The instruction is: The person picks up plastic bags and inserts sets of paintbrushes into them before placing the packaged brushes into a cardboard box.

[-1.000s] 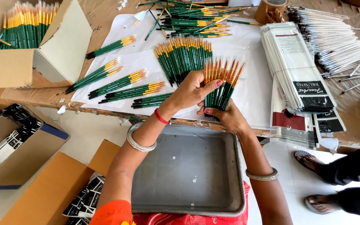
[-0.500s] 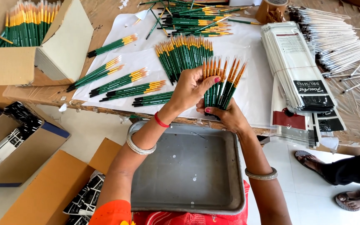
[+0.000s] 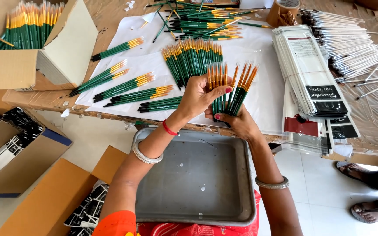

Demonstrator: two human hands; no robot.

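My right hand (image 3: pixel 237 123) grips the lower ends of a fanned bunch of green-handled paintbrushes (image 3: pixel 232 85) with orange tips pointing up. My left hand (image 3: pixel 200 94) rests its fingers across the front of the same fan, touching the handles. Both hands hover above the near edge of a low work surface covered with white paper (image 3: pixel 263 52). Just behind the fan lies a larger pile of the same green brushes (image 3: pixel 192 59). Small sorted groups of brushes (image 3: pixel 127 87) lie to the left on the paper.
A grey metal tray (image 3: pixel 193 179) sits on my lap below the hands. A stack of printed flat sleeves (image 3: pixel 305 70) lies to the right, white-handled brushes (image 3: pixel 351 43) beyond. Cardboard boxes (image 3: pixel 27 52) stand left. Another person's sandalled feet (image 3: pixel 368 188) are at the right.
My left hand has moved up over the fan of brushes, its fingers now spread across the handles. The bunch stays held in my right hand in about the same place.
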